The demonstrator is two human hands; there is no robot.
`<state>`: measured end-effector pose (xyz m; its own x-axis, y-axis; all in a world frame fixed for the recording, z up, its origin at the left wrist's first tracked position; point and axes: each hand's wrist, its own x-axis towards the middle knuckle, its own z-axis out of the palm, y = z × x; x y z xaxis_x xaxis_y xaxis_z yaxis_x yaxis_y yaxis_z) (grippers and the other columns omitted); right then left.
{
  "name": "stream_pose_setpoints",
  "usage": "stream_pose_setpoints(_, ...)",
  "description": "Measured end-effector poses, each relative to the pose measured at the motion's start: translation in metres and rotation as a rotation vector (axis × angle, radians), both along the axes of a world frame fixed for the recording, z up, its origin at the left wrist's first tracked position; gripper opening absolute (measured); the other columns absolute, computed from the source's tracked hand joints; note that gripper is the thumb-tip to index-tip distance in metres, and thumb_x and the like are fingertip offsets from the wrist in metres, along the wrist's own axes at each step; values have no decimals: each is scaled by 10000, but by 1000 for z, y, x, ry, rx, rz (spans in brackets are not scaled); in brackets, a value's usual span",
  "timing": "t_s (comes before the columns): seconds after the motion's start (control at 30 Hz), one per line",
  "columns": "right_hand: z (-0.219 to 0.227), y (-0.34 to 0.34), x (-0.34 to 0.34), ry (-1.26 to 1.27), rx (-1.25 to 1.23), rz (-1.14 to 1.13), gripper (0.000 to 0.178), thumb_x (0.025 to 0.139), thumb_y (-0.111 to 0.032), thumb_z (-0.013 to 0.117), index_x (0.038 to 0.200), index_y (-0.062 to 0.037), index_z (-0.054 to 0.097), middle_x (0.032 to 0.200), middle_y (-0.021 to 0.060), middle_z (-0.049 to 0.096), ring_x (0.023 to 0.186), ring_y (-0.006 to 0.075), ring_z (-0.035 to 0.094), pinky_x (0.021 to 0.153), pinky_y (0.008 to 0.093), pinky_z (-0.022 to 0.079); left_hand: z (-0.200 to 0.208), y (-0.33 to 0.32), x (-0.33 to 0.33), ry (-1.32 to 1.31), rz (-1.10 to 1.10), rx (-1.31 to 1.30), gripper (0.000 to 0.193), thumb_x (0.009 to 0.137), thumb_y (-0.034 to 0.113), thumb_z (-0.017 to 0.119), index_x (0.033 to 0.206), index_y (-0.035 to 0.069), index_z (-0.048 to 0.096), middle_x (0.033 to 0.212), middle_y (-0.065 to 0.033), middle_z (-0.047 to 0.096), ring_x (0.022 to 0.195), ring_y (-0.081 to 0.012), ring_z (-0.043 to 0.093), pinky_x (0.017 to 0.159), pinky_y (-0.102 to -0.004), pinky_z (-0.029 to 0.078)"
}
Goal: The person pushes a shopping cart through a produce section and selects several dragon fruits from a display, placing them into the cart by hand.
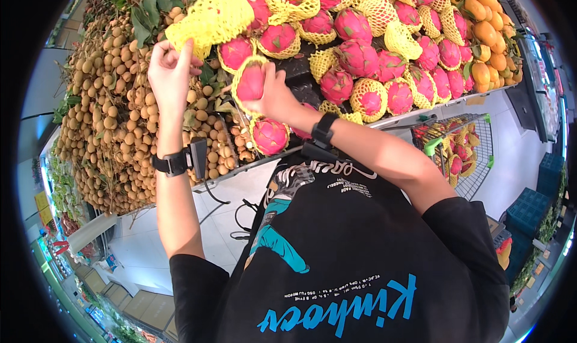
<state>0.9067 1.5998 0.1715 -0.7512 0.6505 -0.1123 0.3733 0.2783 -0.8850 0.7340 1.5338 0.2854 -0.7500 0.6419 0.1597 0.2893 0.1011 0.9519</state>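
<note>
My right hand (273,95) is wrapped round a pink dragon fruit (250,83) that sits in a yellow foam net sleeve. It is at the near left of the dragon fruit display, just above another netted dragon fruit (269,135). My left hand (173,72) is raised over the longans (129,112), its fingertips pinched at the lower edge of a bunch of yellow foam nets (213,20). Part of that grip is hidden behind the fingers. More dragon fruits (356,57), many in yellow nets, lie to the right of my right hand.
Orange-yellow fruits (484,36) are heaped at the far right of the stand. Beyond its front edge, at the right, stands a shopping cart (481,157) with netted dragon fruits in it. Dark blue crates (529,211) are on the right, cardboard boxes (150,310) at lower left.
</note>
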Motion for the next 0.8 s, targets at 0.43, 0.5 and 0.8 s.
stream_pose_setpoints(0.43,25,10,-1,-240,193,258,858,689,-259,791,1400,-113,333,1147,275,453,919,478,613,817,478,539,-18,-29,-22,21,-11,33,172,921,89,664,1022,8,551,723,-21,639,618,-84,625,524,-214,505)
stream_pose_setpoints(0.5,24,13,-10,-233,189,248,855,683,-258,790,1395,-105,343,1144,273,443,909,474,615,817,472,539,-19,-28,-30,31,-36,13,175,926,96,658,1037,18,547,742,-28,655,656,-81,642,533,-208,508)
stream_pose_setpoints(0.8,8,15,-19,-152,104,225,848,686,-305,780,1372,-39,359,1146,251,424,925,465,612,832,463,536,-103,-39,-21,363,-462,-487,443,919,57,548,1336,24,401,998,-281,659,900,-441,657,790,-444,533)
